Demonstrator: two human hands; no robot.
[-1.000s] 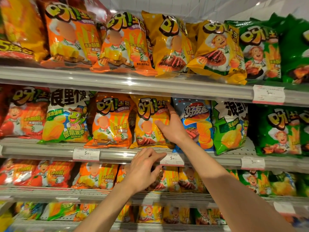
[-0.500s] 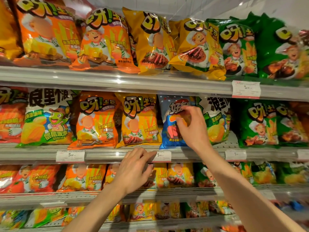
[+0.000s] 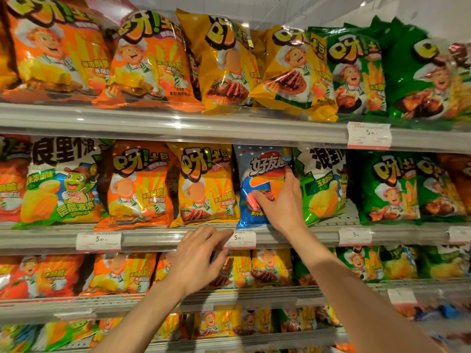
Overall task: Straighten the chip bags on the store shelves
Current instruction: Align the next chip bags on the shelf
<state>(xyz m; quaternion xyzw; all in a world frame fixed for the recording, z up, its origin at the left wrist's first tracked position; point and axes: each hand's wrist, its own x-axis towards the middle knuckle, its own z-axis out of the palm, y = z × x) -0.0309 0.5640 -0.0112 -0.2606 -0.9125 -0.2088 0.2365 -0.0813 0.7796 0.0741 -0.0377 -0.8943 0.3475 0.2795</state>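
Note:
A blue chip bag point(image 3: 257, 164) stands on the middle shelf point(image 3: 163, 238) between a yellow bag point(image 3: 204, 184) and a green-and-white bag point(image 3: 323, 184). My right hand point(image 3: 283, 202) grips the blue bag's front, thumb on its lower left and fingers along its right edge. My left hand point(image 3: 196, 261) hovers in front of the shelf rail below the yellow bag, fingers spread, holding nothing. An orange bag point(image 3: 137, 184) stands left of the yellow one.
The top shelf point(image 3: 178, 123) carries orange, yellow and green bags, some leaning. Lower shelves hold several more bags behind my arms. Price tags point(image 3: 368, 135) clip onto the rails. Dark green bags point(image 3: 392, 187) fill the right of the middle shelf.
My right hand left the yellow bag, moved right and took hold of the blue bag. The view shifted right. My left hand stayed near the rail.

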